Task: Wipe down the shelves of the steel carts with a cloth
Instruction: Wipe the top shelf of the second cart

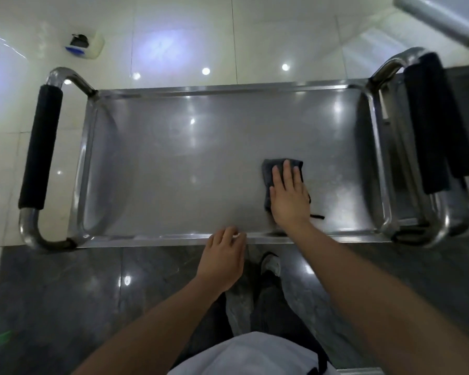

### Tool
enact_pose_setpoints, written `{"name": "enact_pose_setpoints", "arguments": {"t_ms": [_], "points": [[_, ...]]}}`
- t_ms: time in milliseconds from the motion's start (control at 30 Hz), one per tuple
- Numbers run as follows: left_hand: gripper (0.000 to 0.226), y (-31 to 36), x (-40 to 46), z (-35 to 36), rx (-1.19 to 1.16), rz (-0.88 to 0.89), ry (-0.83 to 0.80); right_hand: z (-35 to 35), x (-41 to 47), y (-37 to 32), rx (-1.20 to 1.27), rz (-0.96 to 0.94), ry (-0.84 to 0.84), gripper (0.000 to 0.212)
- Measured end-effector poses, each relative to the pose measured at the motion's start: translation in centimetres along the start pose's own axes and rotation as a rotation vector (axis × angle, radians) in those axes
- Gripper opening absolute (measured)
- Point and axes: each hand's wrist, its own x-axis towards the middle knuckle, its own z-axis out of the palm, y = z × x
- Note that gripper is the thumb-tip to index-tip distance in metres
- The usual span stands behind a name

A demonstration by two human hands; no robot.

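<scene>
Seen from above, a rectangular stainless steel cart shelf (201, 163) with a raised rim fills the middle of the view, its surface shiny with spots of reflected light.

At nine o'clock, a curved steel handle with a black foam grip (41, 150) stands off the shelf's left end. At about eleven o'clock, on the pale glossy tiled floor (173, 36) beyond the cart, sits a small white container with a blue and black top (85, 46).

At six o'clock, the left hand (222, 262) rests at the shelf's near rim, its fingers loosely curled with the tips touching or just over the edge; it holds nothing that can be seen.

Slightly right of centre, at about four o'clock on the shelf, the right hand (289, 193) lies flat with fingers straight and close together, pressing down on a folded dark grey cloth (271, 171). The cloth shows beyond the fingertips and along the hand's left side, and a thin dark strip (317, 216) of it trails out near the wrist.

At three o'clock, a second curved steel handle with a black grip (431, 123) stands off the right end. Beneath the arms, dark grey floor tiles (65, 293) and the person's shoe (271, 263) are visible.
</scene>
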Motion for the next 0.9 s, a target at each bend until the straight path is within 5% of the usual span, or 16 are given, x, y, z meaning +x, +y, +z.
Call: {"name": "enact_pose_setpoints", "arguments": {"t_ms": [433,900], "points": [[0.041,5.0,3.0,1.5,0.028,0.070,-0.022,2.9,-8.0,6.3,-0.076,-0.078,-0.002,0.057],[0.042,5.8,2.9,3.5,0.010,0.009,0.037,-4.1,7.7,5.9,0.004,-0.002,0.037,0.056]]}}
